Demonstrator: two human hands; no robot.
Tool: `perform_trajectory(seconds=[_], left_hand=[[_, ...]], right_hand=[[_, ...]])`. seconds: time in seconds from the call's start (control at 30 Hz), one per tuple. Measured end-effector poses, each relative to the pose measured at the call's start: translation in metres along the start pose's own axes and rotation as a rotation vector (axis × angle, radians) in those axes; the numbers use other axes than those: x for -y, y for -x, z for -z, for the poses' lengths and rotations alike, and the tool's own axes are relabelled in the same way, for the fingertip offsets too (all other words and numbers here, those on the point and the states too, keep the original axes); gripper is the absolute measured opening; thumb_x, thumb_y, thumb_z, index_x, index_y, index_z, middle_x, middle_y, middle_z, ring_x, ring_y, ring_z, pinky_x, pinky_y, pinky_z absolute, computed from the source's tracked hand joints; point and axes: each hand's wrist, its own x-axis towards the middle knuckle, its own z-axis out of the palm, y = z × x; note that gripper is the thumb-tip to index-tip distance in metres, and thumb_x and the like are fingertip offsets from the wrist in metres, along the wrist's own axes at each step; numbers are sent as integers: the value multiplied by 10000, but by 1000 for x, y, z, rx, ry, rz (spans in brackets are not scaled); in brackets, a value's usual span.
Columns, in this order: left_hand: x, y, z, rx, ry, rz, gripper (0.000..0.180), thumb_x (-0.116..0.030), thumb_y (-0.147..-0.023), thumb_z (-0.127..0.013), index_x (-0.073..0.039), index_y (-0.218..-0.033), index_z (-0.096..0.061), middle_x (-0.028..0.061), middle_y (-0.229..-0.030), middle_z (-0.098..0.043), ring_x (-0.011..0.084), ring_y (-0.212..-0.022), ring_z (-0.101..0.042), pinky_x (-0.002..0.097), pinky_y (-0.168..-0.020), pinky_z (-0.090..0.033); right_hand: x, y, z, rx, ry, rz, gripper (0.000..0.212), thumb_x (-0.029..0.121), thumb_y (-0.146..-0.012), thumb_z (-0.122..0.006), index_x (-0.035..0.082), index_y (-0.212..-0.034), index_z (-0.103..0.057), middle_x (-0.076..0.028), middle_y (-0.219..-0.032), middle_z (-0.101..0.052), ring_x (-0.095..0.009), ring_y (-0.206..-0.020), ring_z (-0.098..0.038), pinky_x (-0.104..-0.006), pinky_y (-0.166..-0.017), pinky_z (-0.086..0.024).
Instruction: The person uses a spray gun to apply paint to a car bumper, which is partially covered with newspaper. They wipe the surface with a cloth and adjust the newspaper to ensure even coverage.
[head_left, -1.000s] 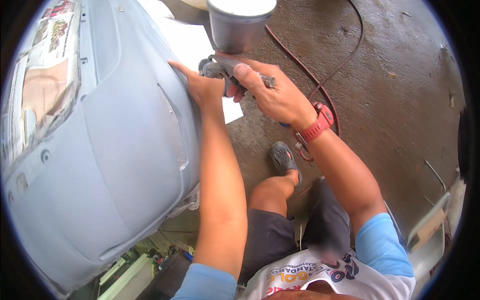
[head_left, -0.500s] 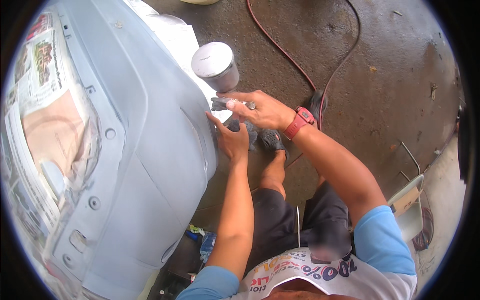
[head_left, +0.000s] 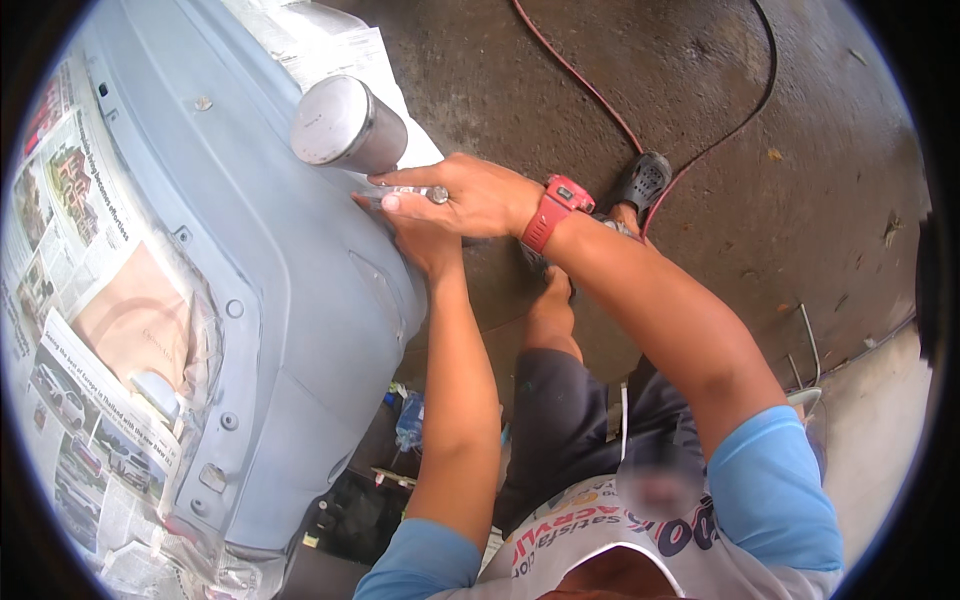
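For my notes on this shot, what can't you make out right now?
In the head view:
Left hand: fingers mostly hidden by right hand and spray gun, so grip unclear.
Cup: contents hidden by its lid.
Red hose: cut off by top edge.

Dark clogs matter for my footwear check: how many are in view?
2: the right clog by the red hose, and the left clog, partly hidden beyond the red watch.

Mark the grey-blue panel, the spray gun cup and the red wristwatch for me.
Grey-blue panel (head_left: 300, 250): head view, on its broad painted face.
Spray gun cup (head_left: 345, 122): head view, on its round lid.
Red wristwatch (head_left: 550, 212): head view, on its strap.
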Motion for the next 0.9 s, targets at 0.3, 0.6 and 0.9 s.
perform_trajectory(seconds=[0.3,0.6,0.9], left_hand=[[-39,-31,34,47,134,140,391,-353,-1088,-582,-33,-1313,-579,207,-1174,-708,414,-1083,-718,510,-878,-569],[-79,-96,81,60,313,266,1102,-488,-993,-682,52,-1683,-13,339,-1400,-613,471,-1231,-680,517,-1006,-554],[-87,-152,104,55,286,223,1217,-403,-905,-749,53,-1701,52,383,-1457,-563,492,-1371,-583,494,-1163,-466]], right_hand=[[31,-44,22,75,-22,16,698,665,-1081,-501,108,-1449,-705,-263,-1295,-751,-450,-1235,-699,-470,-1108,-523],[45,-94,44,6,24,38,689,647,-1086,-515,101,-1468,-689,-285,-1296,-744,-445,-1229,-707,-449,-1102,-523],[68,-86,81,-90,33,23,653,597,-1112,-518,96,-1505,-660,-187,-988,-787,-296,-996,-747,-440,-987,-566]])
